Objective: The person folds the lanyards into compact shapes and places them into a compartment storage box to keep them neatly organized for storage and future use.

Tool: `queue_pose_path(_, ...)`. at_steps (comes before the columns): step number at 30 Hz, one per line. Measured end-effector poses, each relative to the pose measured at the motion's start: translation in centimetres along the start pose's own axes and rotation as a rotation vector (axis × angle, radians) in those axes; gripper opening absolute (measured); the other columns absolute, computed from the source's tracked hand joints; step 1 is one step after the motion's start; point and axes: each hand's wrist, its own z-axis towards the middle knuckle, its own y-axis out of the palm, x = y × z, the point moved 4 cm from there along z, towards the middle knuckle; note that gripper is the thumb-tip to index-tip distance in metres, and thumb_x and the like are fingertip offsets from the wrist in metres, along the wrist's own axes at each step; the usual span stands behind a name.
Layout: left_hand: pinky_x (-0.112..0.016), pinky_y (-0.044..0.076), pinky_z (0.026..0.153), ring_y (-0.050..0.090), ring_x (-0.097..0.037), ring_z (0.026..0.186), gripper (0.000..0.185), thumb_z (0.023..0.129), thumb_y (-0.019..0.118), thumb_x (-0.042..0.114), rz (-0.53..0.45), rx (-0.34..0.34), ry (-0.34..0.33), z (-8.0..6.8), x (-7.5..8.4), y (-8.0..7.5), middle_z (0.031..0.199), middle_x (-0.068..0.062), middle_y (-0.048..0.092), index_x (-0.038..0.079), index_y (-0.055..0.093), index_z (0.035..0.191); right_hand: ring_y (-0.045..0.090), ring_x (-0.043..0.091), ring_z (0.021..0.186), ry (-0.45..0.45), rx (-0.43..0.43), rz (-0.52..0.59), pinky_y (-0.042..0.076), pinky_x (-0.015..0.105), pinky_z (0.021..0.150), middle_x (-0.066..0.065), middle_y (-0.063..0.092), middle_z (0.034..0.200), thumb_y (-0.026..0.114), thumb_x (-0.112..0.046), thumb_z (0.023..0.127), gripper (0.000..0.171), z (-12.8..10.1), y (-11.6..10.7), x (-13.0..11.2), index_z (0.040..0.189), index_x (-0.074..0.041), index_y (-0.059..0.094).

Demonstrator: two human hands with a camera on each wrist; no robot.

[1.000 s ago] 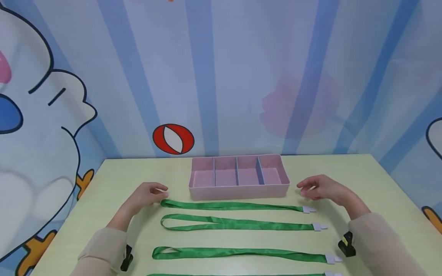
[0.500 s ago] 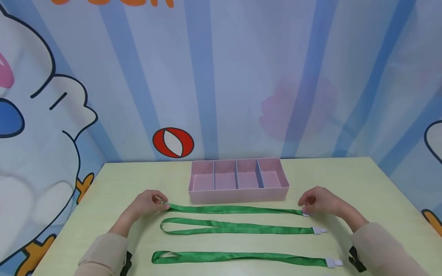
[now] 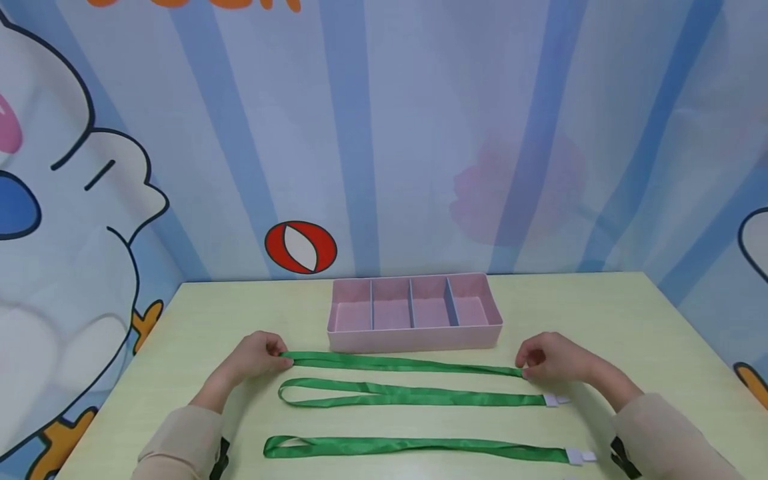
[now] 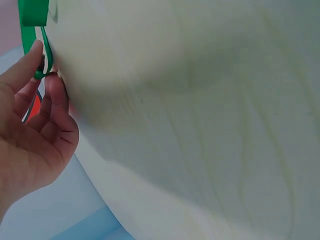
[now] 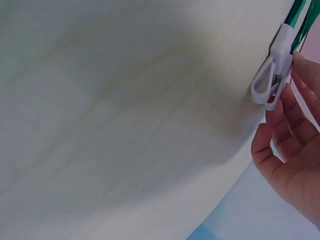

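Observation:
Three green lanyards lie in parallel rows on the pale green table (image 3: 600, 307). My left hand (image 3: 282, 357) pinches the loop end of the farthest lanyard (image 3: 396, 363), the row just in front of the pink tray (image 3: 414, 333). In the left wrist view the thumb and a finger of that hand (image 4: 44, 67) close on the green loop (image 4: 34, 15). My right hand (image 3: 527, 371) covers and pinches the same lanyard's other end. In the right wrist view its fingertips (image 5: 295, 95) hold the white clip (image 5: 272, 75). The strap runs straight between both hands.
The pink tray has several empty compartments and stands behind the lanyards. A second lanyard (image 3: 414, 395) with a white clip (image 3: 555, 400) and a third lanyard (image 3: 414, 448) lie nearer me. A cartoon-printed wall (image 3: 384, 133) closes the table's far side.
Both hands came down from hovering beside the tray onto the ends of the farthest lanyard and pinched them. Its white clip is now hidden under the right hand.

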Motion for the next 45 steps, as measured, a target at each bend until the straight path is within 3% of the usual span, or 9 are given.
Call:
queue_pose_path(10,-0.028,0.037,0.06,0.045,-0.016,0.069,0.013,0.081,0.072,0.016,-0.032,-0.024,-0.018,-0.2,-0.4,-0.5,0.072,-0.001,0.053,0.006,0.064,0.079,0.04,0.007,0.063,0.001,-0.014,-0.061,0.035,0.024,0.054,-0.005,0.045,0.069,0.067,-0.005,0.081,0.011,-0.2,0.6,-0.4,0.082,-0.011,0.057)
queue_pose_path(18,-0.029,0.038,0.059,0.045,-0.017,0.067,0.016,0.083,0.071,0.021,-0.107,-0.093,0.014,-0.4,-0.8,-1.0,0.073,-0.001,0.054,0.006,0.065,0.081,0.038,0.006,0.062,0.002,-0.05,-0.016,0.033,0.024,0.054,-0.005,0.044,0.068,0.066,-0.01,0.084,0.012,-0.5,0.7,-0.1,0.078,-0.011,0.056)
queue_pose_path(23,-0.031,0.044,0.067,0.051,-0.02,0.075,0.02,0.085,0.069,0.025,-0.198,-0.122,0.047,-0.4,-1.2,-1.7,0.081,-0.004,0.059,0.005,0.066,0.088,0.042,0.005,0.061,-0.002,-0.092,0.06,0.036,0.023,0.055,-0.006,0.049,0.068,0.065,-0.012,0.086,0.011,-0.9,0.3,0.3,0.078,-0.01,0.059)
queue_pose_path(30,-0.039,0.045,0.083,0.055,-0.027,0.091,0.02,0.091,0.061,0.024,-0.421,-0.195,0.086,-0.9,-0.5,-3.2,0.092,-0.008,0.06,0.004,0.062,0.094,0.048,0.01,0.063,0.098,-0.111,0.293,0.042,0.026,0.058,0.004,0.056,0.071,0.064,-0.011,0.088,0.011,-1.5,-1.4,0.8,0.087,0.0,0.063)
queue_pose_path(35,-0.033,0.047,0.088,0.056,-0.018,0.094,0.014,0.095,0.052,0.017,-0.636,-0.234,0.126,-1.0,0.3,-3.9,0.094,0.002,0.06,0.016,0.064,0.087,0.058,0.021,0.07,0.137,-0.109,0.371,0.05,0.035,0.066,0.016,0.063,0.083,0.061,-0.012,0.09,0.022,-1.8,-2.6,0.8,0.102,0.006,0.063)
queue_pose_path(39,-0.027,0.049,0.085,0.058,-0.011,0.092,0.031,0.096,0.039,0.006,-0.837,-0.293,0.221,-1.4,1.2,-4.2,0.1,0.005,0.062,0.019,0.065,0.085,0.062,0.026,0.077,0.165,-0.11,0.44,0.052,0.039,0.074,0.018,0.064,0.092,0.061,-0.013,0.09,0.033,-1.9,-3.3,0.8,0.111,0.012,0.059)
queue_pose_path(45,-0.025,0.046,0.088,0.056,-0.012,0.095,0.045,0.094,0.027,-0.005,-1.078,-0.378,0.384,-1.8,2.7,-4.5,0.102,0.002,0.063,0.014,0.067,0.091,0.063,0.025,0.08,0.184,-0.136,0.527,0.053,0.034,0.076,0.012,0.065,0.091,0.061,-0.012,0.09,0.035,-2.1,-3.4,0.7,0.111,0.015,0.057)
